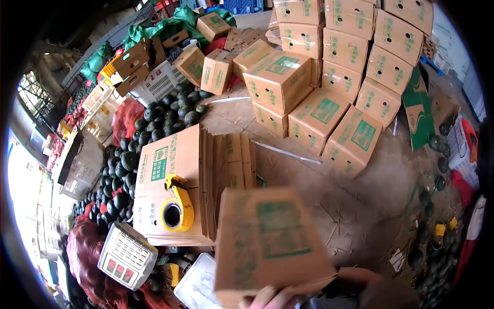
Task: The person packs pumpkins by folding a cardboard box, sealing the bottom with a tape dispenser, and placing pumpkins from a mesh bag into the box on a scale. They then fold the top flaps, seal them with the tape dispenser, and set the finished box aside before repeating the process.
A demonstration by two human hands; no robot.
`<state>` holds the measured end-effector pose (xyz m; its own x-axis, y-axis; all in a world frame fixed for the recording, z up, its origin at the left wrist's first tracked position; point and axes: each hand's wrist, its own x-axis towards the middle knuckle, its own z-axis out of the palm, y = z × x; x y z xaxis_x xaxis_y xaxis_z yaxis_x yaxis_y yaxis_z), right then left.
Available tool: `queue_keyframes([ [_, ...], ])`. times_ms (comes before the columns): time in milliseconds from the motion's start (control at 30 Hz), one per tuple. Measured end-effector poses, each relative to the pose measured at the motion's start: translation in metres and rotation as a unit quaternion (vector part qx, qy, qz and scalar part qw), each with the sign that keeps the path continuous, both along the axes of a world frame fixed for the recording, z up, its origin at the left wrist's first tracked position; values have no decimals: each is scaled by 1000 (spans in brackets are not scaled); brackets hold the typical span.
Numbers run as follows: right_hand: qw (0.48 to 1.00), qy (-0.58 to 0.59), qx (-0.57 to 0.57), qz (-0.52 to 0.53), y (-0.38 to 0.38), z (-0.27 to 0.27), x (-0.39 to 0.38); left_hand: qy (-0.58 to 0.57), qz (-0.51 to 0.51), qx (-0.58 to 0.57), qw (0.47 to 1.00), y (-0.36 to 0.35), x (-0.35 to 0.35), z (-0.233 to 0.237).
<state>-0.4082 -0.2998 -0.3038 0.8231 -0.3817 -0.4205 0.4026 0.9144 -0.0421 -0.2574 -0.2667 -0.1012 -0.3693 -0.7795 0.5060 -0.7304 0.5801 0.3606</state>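
Note:
A closed cardboard box (236,257) with green print, smeared by motion, is close in front of me. The fingers of my left hand (270,298) are wrapped over its near edge. My right hand (352,276) reaches the box's lower right side, and its fingers are hidden there. Beyond the box and to the left, a yellow tape dispenser (186,206) rests on a stack of flat cardboard cartons (170,149). More flattened cardboard (234,159) stands beside that stack.
Closed boxes (303,38) are stacked high at the back right, with lower ones (355,139) in front. Dark round melons (123,159) spread along the left. A scale (127,256), a red net sack (85,247) and a white plastic lid or tray (198,283) stand nearby. White strapping (288,153) crosses the floor.

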Motion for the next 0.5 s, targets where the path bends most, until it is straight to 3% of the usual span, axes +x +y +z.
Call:
queue_keyframes([
  [67, 989, 35, -60, -133, -44, 27, -44, 18, -138, -84, 987, -48, -12, -13],
  [133, 950, 83, -125, -275, -103, 55, -96, -37, -234, -96, 967, -114, -30, -9],
  [267, 842, 182, -166, -481, -225, 74, -196, -72, -102, -15, 992, -171, -84, 12],
  [333, 813, 257, -84, -516, -269, 49, -233, -78, -166, 70, 980, -164, -83, 5],
  [400, 808, 342, -30, -480, -287, 19, -245, -84, -219, 141, 962, -153, -70, -22],
  [467, 817, 408, -78, -399, -298, -5, -241, -103, -228, 211, 945, -144, -42, -68],
  [500, 811, 393, -109, -419, -298, 0, -232, -131, -193, 257, 938, -140, -23, -82],
])
